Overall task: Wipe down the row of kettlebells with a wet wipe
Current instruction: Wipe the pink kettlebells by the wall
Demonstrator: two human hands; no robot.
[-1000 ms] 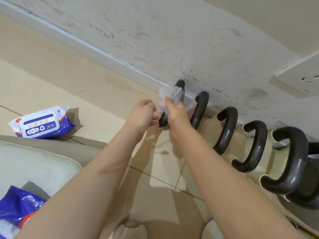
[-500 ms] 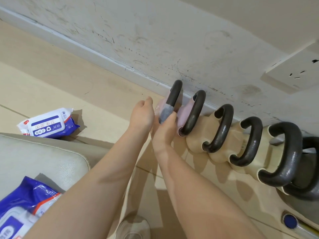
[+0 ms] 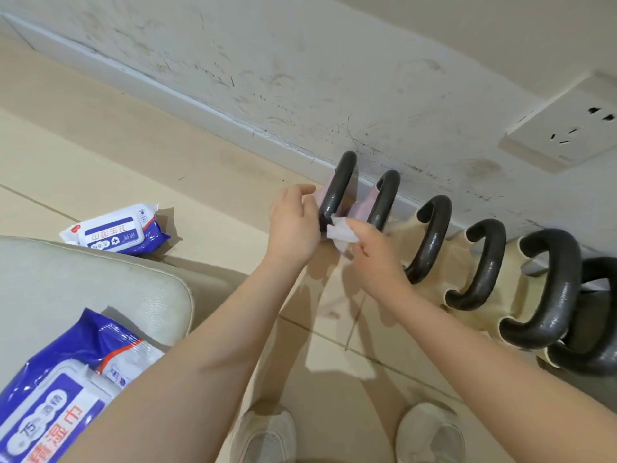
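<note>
Several kettlebells with black handles stand in a row along the wall. The far-left one (image 3: 338,187) has a pink body, as does the second (image 3: 384,202); the following ones (image 3: 430,238) are cream. My left hand (image 3: 293,225) cups the near side of the far-left kettlebell, hiding most of its body. My right hand (image 3: 370,252) pinches a crumpled white wet wipe (image 3: 340,232) against the lower end of that kettlebell's handle.
A blue-and-white wipes pack (image 3: 117,232) lies on the tiled floor to the left. A second wipes pack (image 3: 60,396) rests on a cream cushion (image 3: 100,289) at lower left. My shoes (image 3: 267,436) are below. A wall socket (image 3: 567,125) sits at upper right.
The right hand has slid the wipe from the top of the first handle down to its lower end. The left hand stays beside that kettlebell. The view has tilted slightly.
</note>
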